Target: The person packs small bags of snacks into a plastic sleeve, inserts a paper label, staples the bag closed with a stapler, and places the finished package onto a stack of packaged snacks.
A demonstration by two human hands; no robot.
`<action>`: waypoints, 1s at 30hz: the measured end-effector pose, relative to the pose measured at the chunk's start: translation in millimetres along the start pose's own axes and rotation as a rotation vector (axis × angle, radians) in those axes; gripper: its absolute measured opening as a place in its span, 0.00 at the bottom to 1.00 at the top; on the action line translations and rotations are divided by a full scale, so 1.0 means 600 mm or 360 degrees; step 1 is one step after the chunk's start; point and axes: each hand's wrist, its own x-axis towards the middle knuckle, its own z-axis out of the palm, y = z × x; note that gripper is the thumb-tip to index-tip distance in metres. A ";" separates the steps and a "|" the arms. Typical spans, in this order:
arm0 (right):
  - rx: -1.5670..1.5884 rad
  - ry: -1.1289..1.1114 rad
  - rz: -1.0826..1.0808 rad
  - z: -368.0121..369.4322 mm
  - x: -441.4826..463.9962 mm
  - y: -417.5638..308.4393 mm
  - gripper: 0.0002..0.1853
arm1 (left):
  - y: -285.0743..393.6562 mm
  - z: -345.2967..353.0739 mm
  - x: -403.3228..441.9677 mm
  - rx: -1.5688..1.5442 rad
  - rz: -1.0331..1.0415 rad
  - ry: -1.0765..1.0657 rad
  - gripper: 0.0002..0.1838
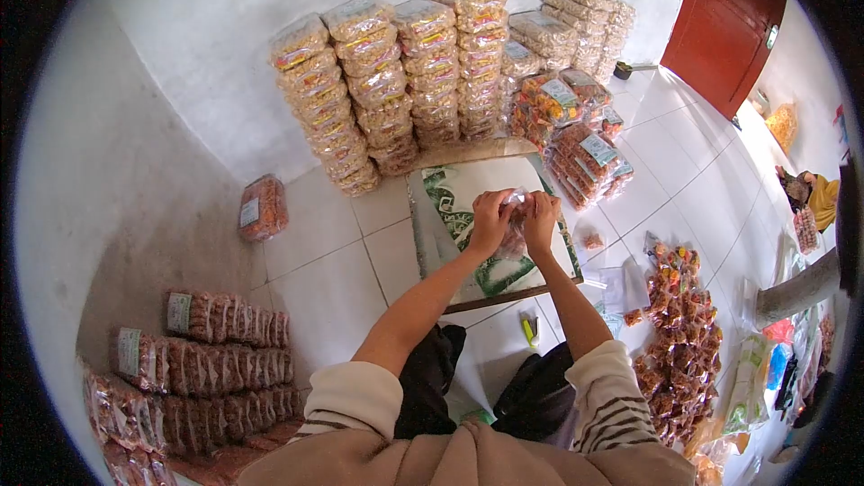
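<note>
Above the low table (450,256) with a green and white printed top, my left hand (490,221) and my right hand (541,221) are closed on the gathered top of one clear plastic bag. Reddish-brown pieces show inside this bag of snacks (513,241), which hangs or rests between my wrists; I cannot tell if it touches the tabletop. Both sets of fingers meet near the bag's mouth. To the right of the table, one small packet (592,241) lies on the tiles. A yellow-green cutter or similar tool (529,329) is on the floor near my knees.
Tall stacks of packed snack bags (360,81) line the back wall. Larger labelled packs (589,162) stand behind right. A heap of small packets (679,342) spreads along the right, with rows of packs (216,364) at left. Another person (821,202) is at far right, near a red door (727,22).
</note>
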 end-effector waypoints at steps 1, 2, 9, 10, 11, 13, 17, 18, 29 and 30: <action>-0.0055 0.0013 0.0076 0.003 -0.002 -0.002 0.08 | -0.003 0.004 -0.002 0.0004 0.0001 -0.0001 0.14; -0.0110 0.0024 0.0150 0.007 -0.003 -0.004 0.08 | -0.006 0.008 -0.005 -0.0013 0.0008 0.0013 0.13; -0.0280 0.0152 0.0214 0.021 -0.009 -0.007 0.15 | -0.005 0.002 -0.006 -0.0172 0.0010 -0.0016 0.10; -0.0318 0.0113 0.0248 0.019 -0.010 -0.007 0.14 | -0.005 0.003 -0.009 -0.0170 -0.0001 -0.0018 0.10; -0.0354 0.0077 0.0279 0.018 -0.009 -0.009 0.13 | -0.005 0.004 -0.010 -0.0194 -0.0021 0.0010 0.07; -0.0399 0.0085 0.0240 0.020 -0.008 -0.011 0.12 | -0.009 0.006 -0.004 -0.0221 -0.0038 0.0039 0.06; -0.0551 0.0015 0.0226 0.023 -0.012 -0.010 0.11 | -0.012 0.009 -0.002 -0.0072 -0.0154 -0.0015 0.10; -0.0552 0.0007 0.0226 0.022 -0.012 -0.011 0.11 | -0.010 0.008 -0.003 0.0006 -0.0192 -0.0049 0.11; -0.0710 -0.0453 0.0308 -0.011 0.029 -0.028 0.20 | -0.007 0.019 -0.003 0.0138 -0.0042 0.0110 0.11; -0.0710 -0.0453 0.0305 -0.010 0.033 -0.025 0.20 | -0.008 0.020 -0.002 0.0129 -0.0015 0.0112 0.12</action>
